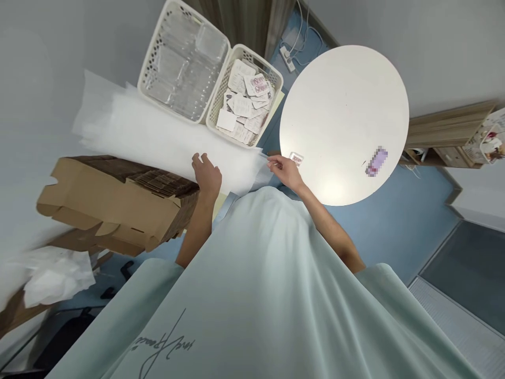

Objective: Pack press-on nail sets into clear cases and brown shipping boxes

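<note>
A stack of thin, translucent white sheets (169, 139) stretches across in front of me, its right end near my body. My left hand (208, 176) rests over the stack's front part, fingers slightly bent and apart, holding nothing. At the right end, my right hand (287, 169) pinches the edge of a sheet between thumb and forefinger. Beside that hand, partly covered by it, a small clear pack with a red and white print (296, 158) lies on the edge of the round white table (339, 105).
Behind the sheets stand a white basket of clear plastic boxes (189, 63) and a smaller basket of printed cards (242, 105). Flattened brown cardboard boxes (114, 205) are stacked at left. A blurred purple item (376, 161) lies on the round table. A power strip (287, 59) sits behind.
</note>
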`<state>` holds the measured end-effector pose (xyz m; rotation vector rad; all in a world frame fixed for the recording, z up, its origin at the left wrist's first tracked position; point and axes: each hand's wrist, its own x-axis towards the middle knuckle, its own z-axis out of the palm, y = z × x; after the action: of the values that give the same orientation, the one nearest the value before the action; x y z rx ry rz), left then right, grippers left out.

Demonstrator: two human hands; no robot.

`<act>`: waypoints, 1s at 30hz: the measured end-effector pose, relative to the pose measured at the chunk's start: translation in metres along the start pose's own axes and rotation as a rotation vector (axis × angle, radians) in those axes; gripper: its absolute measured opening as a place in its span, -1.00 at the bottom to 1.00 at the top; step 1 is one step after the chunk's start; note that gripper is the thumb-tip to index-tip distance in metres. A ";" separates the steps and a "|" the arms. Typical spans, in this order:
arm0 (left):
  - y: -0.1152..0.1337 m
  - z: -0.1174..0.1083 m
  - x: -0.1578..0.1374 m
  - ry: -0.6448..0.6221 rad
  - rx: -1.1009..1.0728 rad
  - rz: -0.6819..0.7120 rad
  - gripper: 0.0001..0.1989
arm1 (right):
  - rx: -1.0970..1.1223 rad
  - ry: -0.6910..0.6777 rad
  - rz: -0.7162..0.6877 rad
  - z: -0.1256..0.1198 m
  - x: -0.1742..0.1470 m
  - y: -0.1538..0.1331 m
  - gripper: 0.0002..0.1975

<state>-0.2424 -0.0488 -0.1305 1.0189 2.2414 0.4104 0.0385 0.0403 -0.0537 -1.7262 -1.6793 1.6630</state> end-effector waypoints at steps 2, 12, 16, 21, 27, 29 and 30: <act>-0.005 0.003 0.004 -0.022 0.011 -0.027 -0.33 | -0.029 -0.031 -0.015 0.013 0.003 -0.010 -0.83; -0.015 0.024 0.003 -0.160 0.066 -0.042 -0.55 | -0.157 -0.105 -0.068 0.042 0.000 -0.028 -0.83; -0.018 0.024 0.003 -0.216 0.089 -0.031 -0.61 | -0.169 -0.098 -0.080 0.046 -0.002 -0.027 -0.81; -0.006 0.017 -0.005 -0.213 0.271 0.051 -0.59 | -0.203 -0.106 -0.131 0.049 -0.003 -0.023 -0.72; 0.014 -0.015 -0.034 -0.166 0.219 0.232 -0.80 | -0.232 0.009 -0.215 0.037 0.000 -0.020 -0.54; 0.023 -0.030 -0.048 -0.158 0.178 0.327 -0.88 | -0.229 0.031 -0.219 0.030 0.003 -0.021 -0.42; 0.028 -0.036 -0.055 -0.155 0.156 0.368 -0.90 | -0.221 0.028 -0.213 0.026 0.004 -0.023 -0.36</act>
<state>-0.2232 -0.0732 -0.0658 1.5013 1.9713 0.3017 0.0041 0.0370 -0.0467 -1.5840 -2.0190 1.3994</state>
